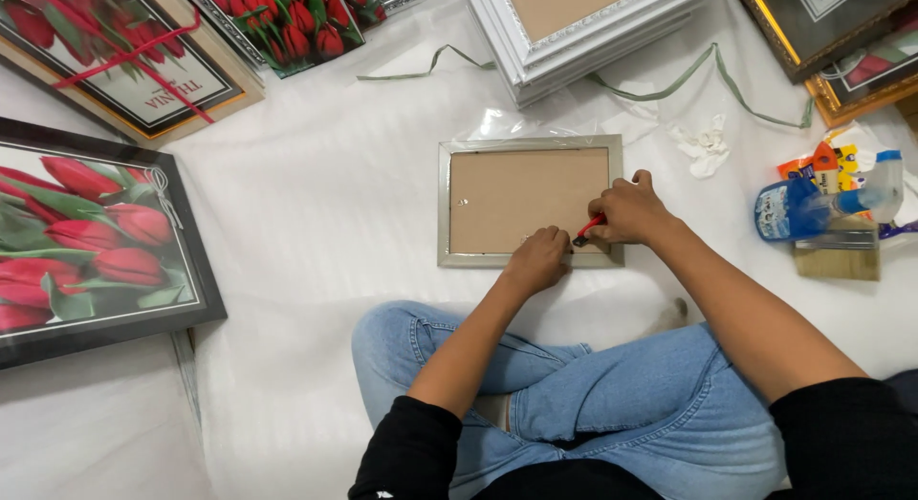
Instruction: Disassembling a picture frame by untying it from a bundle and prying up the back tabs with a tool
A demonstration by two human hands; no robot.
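A: How far along is the frame (529,202)?

B: It lies face down on the white sheet (316,213), just beyond the person's crossed legs. The brown backing is in place; work is at the lower edge, seemingly midway.

A: And the hands?

B: Right hand (626,211) is closed around a red tool (587,229), tip at the backing's bottom edge. Left hand (537,259) is curled, pressing the lower rail beside it

Both hands curled, left (538,259) beside right (626,211), forearms reaching forward.
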